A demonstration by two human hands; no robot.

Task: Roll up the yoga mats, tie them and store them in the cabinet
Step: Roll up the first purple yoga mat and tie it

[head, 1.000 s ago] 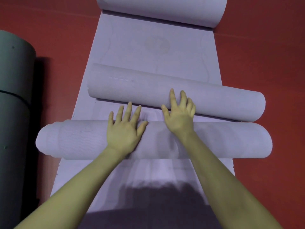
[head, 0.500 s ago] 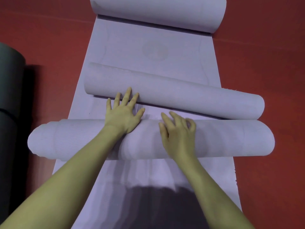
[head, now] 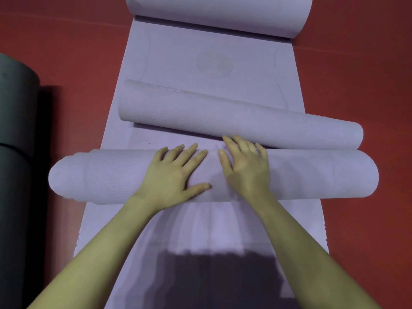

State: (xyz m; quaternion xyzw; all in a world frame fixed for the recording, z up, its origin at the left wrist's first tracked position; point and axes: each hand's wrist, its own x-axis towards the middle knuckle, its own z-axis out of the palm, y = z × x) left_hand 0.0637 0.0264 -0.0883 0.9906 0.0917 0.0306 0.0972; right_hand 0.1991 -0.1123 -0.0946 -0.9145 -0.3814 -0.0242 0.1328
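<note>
Three lilac rolls are seen on one flat lilac mat [head: 207, 221] laid over a red floor [head: 356, 74]. The near roll [head: 312, 175], lying crosswise at the middle of the mat, is pressed from above by two bare hands set side by side. The left hand [head: 171, 175] is laid flat on it with fingers spread; the right hand [head: 245, 166] is likewise spread, its fingertips reaching the far edge. A second roll [head: 223, 114] is seen just beyond, slightly askew, and a third roll [head: 218, 12] at the far end. Two dark cylinders [head: 15, 130] are stacked at left.
</note>
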